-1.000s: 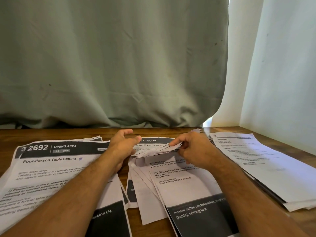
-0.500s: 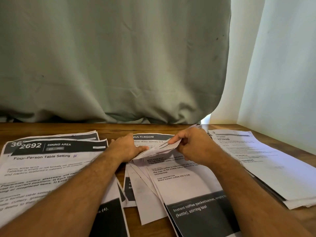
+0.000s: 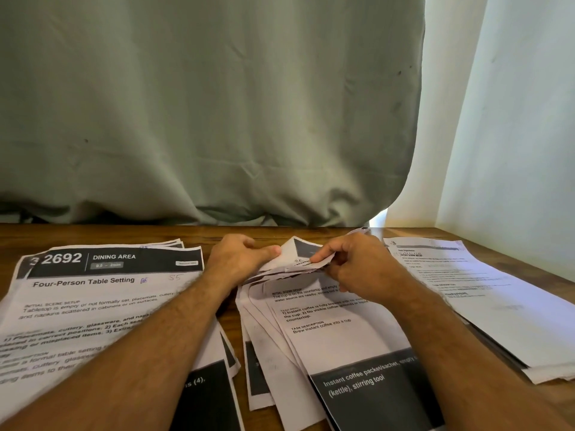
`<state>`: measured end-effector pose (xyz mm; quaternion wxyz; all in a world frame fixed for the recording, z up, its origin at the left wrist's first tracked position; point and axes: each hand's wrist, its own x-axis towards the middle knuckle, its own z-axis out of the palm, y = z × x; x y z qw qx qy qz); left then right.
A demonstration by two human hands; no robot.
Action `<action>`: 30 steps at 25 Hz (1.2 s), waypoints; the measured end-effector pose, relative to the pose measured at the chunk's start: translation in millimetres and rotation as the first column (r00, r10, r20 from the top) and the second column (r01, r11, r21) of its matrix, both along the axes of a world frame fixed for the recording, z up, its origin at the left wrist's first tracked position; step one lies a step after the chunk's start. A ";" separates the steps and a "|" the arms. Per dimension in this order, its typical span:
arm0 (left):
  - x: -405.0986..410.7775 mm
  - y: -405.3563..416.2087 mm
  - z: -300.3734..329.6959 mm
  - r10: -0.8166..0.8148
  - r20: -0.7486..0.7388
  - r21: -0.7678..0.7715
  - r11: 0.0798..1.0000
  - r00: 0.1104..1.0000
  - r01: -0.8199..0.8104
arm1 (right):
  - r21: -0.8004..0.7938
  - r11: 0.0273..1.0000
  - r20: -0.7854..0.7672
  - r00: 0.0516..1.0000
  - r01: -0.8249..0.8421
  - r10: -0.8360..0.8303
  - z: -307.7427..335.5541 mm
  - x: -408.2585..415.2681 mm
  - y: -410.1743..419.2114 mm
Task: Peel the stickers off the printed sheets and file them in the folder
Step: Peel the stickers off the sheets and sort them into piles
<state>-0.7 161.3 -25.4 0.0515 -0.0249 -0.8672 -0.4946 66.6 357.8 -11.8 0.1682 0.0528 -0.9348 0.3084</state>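
A fanned pile of printed sheets (image 3: 323, 334) lies in the middle of the wooden table (image 3: 93, 233). The top edge of its uppermost sheet (image 3: 300, 255) is curled up and folded back toward me. My left hand (image 3: 236, 259) holds that raised fold from the left, thumb against the paper. My right hand (image 3: 351, 264) pinches the fold's right side between thumb and fingers. No sticker and no folder can be made out.
A stack of sheets headed "2692 Dining Area" (image 3: 102, 293) lies on the left. Another stack of white sheets (image 3: 485, 293) lies on the right, by the white wall (image 3: 513, 119). A grey-green curtain (image 3: 202, 104) hangs behind the table.
The top sheet's far edge has been lifted higher and folded back, hiding the header line. Both hands have closed in on that fold.
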 end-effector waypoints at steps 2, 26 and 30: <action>3.0 0.5 1.1 -0.064 0.010 0.052 0.997 0.998 0.064 | 0.003 1.000 -0.005 1.000 -0.003 0.003 0.7 0.7 0.1; 40.0 -11.8 44.9 0.291 -0.654 0.526 0.838 0.698 0.144 | 0.058 0.998 -0.093 0.996 0.015 -0.009 -4.5 -6.8 3.8; 67.1 -13.5 73.0 0.343 -0.754 0.537 0.813 0.561 0.225 | 0.092 0.996 -0.068 0.998 -0.001 0.008 -6.1 -3.7 2.7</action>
